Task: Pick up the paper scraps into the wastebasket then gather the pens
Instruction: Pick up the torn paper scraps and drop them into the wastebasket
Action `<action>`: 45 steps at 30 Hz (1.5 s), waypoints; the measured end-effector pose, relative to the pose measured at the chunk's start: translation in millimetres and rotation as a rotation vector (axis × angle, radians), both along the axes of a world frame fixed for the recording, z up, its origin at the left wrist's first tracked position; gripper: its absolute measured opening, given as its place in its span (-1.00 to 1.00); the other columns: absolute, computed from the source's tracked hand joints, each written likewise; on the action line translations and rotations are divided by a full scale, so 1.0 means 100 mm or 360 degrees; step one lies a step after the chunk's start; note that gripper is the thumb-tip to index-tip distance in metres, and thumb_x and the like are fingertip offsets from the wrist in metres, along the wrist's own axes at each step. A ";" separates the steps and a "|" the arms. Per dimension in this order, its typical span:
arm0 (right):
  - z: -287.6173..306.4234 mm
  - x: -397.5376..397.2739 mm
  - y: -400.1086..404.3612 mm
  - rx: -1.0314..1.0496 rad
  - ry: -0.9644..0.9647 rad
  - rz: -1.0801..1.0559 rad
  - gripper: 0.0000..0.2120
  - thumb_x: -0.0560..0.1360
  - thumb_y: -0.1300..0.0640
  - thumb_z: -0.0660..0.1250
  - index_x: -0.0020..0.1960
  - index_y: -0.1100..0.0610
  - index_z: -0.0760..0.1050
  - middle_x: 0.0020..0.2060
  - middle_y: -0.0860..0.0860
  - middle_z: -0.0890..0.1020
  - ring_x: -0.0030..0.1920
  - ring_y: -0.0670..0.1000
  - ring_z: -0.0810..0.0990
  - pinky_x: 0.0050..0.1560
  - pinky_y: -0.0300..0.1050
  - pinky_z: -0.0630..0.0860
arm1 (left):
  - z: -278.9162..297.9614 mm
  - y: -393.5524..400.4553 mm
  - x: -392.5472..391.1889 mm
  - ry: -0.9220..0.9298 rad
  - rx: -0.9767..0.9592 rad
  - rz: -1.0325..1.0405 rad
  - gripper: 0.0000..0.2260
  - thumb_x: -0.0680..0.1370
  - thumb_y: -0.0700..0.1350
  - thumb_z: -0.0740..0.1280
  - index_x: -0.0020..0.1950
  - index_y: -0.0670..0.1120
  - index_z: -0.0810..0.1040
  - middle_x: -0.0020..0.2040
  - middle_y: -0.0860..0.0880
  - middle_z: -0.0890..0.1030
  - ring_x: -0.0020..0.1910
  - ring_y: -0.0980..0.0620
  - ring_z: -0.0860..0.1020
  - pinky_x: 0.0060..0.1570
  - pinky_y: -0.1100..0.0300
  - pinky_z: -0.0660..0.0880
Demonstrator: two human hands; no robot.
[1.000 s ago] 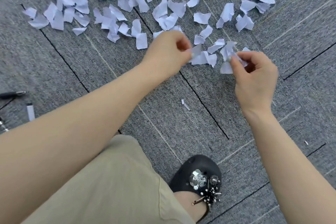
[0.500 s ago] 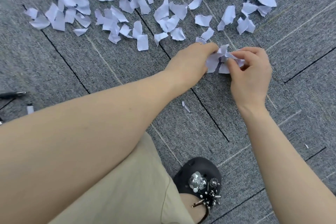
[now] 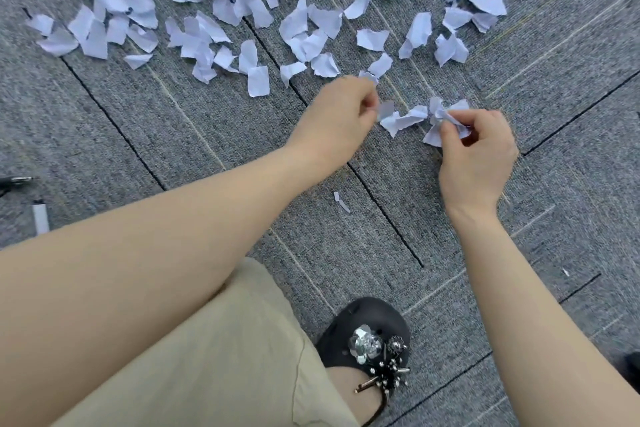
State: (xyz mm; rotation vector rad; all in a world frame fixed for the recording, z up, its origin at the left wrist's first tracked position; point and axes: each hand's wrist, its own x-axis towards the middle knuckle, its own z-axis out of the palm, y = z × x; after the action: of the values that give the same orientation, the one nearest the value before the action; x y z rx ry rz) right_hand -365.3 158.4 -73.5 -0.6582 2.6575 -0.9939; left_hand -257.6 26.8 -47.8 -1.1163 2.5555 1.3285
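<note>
Several pale torn paper scraps (image 3: pixel 221 28) lie spread over the grey carpet (image 3: pixel 207 135) across the top of the head view. My right hand (image 3: pixel 476 156) pinches a small bunch of scraps (image 3: pixel 441 114) between thumb and fingers. My left hand (image 3: pixel 337 121) pinches one small scrap (image 3: pixel 385 110) just left of that bunch. Two more scraps (image 3: pixel 403 121) lie on the carpet between my hands. A black pen (image 3: pixel 15 180) shows at the far left edge, with a white pen cap or marker (image 3: pixel 41 217) below it. No wastebasket is in view.
A thin sliver of paper (image 3: pixel 341 202) lies alone on the carpet below my left wrist. My knee in beige trousers (image 3: pixel 214 357) and a black decorated shoe (image 3: pixel 367 336) fill the bottom centre. Bare carpet stretches to the right of my right hand.
My hands met at the bunch of scraps half a second ago. The left hand has since drawn back to the left, holding one scrap; the right hand keeps its bunch.
</note>
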 end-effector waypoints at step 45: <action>0.06 0.33 -0.26 0.0172 -0.0041 0.0671 -0.85 0.54 0.16 0.25 -0.07 0.15 0.59 -0.28 -0.08 0.39 -0.33 -0.15 0.34 -0.32 -0.32 0.27 | 0.13 -0.26 0.45 -0.0232 0.0072 -0.0050 -0.70 0.57 -0.25 0.18 0.29 -0.05 0.34 -0.11 -0.08 0.47 -0.29 -0.04 0.40 -0.29 0.11 0.35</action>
State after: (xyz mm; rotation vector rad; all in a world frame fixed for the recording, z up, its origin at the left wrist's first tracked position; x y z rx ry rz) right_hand -332.2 132.4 -67.2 -1.1097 2.3814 -0.7280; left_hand -212.9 0.4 -34.5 -1.1160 2.4179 1.2427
